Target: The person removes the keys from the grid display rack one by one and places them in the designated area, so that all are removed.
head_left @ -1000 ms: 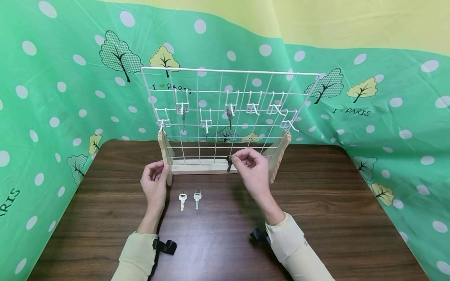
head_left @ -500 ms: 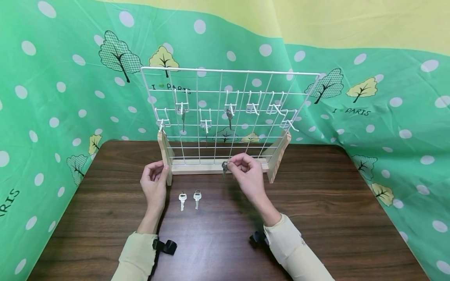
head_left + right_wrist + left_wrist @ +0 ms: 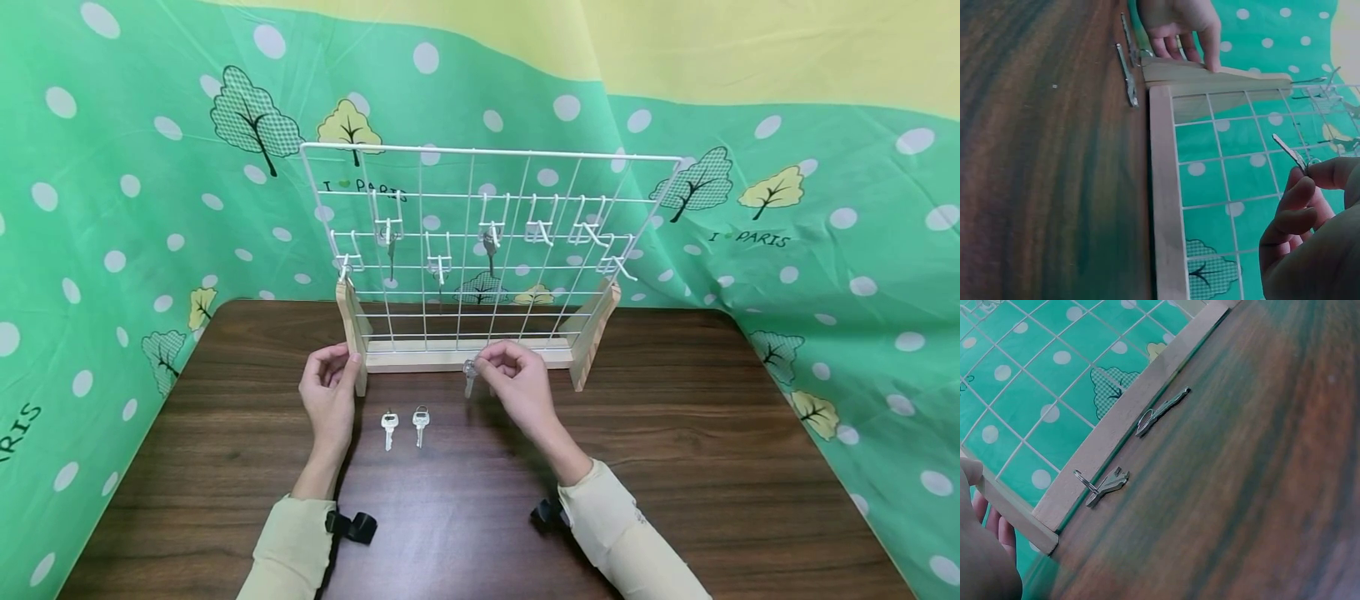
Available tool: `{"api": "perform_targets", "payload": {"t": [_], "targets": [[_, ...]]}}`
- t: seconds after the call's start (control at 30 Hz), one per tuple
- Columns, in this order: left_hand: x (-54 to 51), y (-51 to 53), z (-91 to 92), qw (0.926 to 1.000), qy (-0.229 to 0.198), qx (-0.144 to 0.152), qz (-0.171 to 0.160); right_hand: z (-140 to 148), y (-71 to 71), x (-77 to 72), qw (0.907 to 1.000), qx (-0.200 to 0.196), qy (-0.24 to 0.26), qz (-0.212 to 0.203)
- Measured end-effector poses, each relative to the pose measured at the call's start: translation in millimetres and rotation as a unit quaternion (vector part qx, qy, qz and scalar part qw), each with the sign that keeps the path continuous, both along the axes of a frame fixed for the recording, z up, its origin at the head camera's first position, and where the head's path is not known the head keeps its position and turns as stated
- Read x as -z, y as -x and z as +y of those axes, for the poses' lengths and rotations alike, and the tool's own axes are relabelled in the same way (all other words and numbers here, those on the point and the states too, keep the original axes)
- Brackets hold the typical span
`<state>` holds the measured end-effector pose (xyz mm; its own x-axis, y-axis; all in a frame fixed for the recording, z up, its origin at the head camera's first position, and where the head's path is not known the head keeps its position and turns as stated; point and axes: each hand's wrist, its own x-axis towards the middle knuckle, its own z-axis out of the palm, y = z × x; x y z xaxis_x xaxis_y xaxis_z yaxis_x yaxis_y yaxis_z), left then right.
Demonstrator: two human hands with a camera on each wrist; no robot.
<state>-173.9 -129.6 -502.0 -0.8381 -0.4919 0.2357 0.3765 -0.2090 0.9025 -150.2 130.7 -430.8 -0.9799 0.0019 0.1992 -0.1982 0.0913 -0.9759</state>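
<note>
Two loose keys (image 3: 389,421) lie on the desk (image 3: 735,450) in front of the wire rack (image 3: 491,152); in the head view, my right hand (image 3: 519,382) holds another key (image 3: 470,372) before the rack's base, blade down. By the left wrist view, my left hand (image 3: 985,556) is clamped on the rack's wooden side (image 3: 1013,507); steady, gentle pressure there should stop any wobble. In the right wrist view, my fingers pinch the key near its ring; I'd leave the ring's opening uncovered.
</note>
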Motion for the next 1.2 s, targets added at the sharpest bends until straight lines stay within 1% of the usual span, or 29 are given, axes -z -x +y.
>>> {"api": "perform_targets", "payload": {"t": [0.23, 0.43, 0.6, 0.87, 1.03, 1.2], "targets": [[0.8, 0.3, 0.1, 1.0, -0.002, 0.003, 0.007, -4, -0.3, 11.0, 0.9994, -0.009, -0.025, -0.023], [1.4, 0.3, -0.6, 1.0, -0.002, 0.003, 0.008, -8, -2.0, 20.9, 0.9971, -0.019, -0.047, -0.056], [1.2, 0.6, -1.1, 1.0, -0.003, 0.001, 0.008, -9, -1.7, 27.4, 0.9951, -0.03, -0.053, -0.079], [1.8, 0.7, -1.3, 0.9999, -0.004, 0.001, 0.009, -8, 0.5, 37.1, 0.9924, -0.042, -0.066, -0.095], [1.4, 0.2, -0.6, 0.9999, -0.004, 0.001, 0.01, -7, 1.0, 43.7, 0.9883, -0.062, -0.097, -0.099], [1.0, -0.1, -0.2, 0.9999, -0.005, 0.003, 0.009, -7, 0.7, 48.5, 0.9825, -0.07, -0.146, -0.091]]}}
